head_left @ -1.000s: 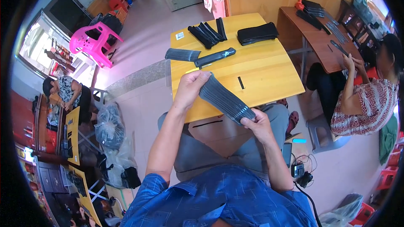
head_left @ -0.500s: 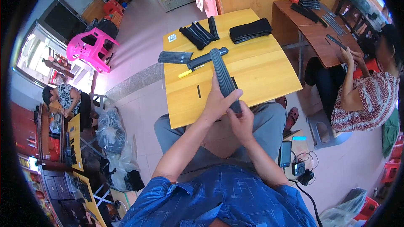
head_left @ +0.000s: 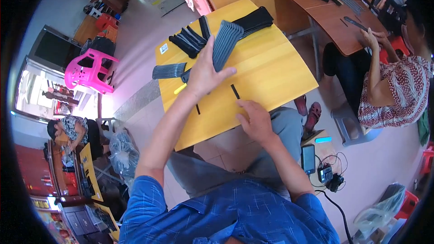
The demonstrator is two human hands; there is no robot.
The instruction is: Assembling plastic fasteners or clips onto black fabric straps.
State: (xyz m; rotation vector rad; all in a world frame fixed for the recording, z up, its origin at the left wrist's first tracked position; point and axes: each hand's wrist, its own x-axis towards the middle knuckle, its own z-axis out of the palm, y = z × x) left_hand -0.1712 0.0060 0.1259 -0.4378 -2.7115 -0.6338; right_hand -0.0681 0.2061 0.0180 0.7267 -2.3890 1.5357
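Note:
My left hand (head_left: 205, 77) is closed on a bundle of long, thin grey strips (head_left: 227, 40), fanned at its far end, above the yellow table. Its thumb sticks out to the right. Over the table's near edge, my right hand (head_left: 257, 121) is open and holds nothing, its fingertips near a short black strip (head_left: 235, 91). A second short black strip (head_left: 198, 109) lies closer to my left forearm. Another fan of grey strips (head_left: 168, 71) lies at the left edge. Beside it are a yellow-handled tool (head_left: 180, 89) and a dark piece mostly hidden by my left hand.
Several narrow black bundles (head_left: 187, 40) and a black stack (head_left: 253, 20) lie along the table's (head_left: 275, 72) far side. A co-worker (head_left: 393, 86) handles a dark strip at the brown table (head_left: 334, 22). A pink chair (head_left: 88, 70) stands left; a wired device (head_left: 324, 173) sits right.
My left hand has carried the strip bundle up and left, and the bundle has spread and turned. The right hand has let go of it and moved apart. The view has shifted.

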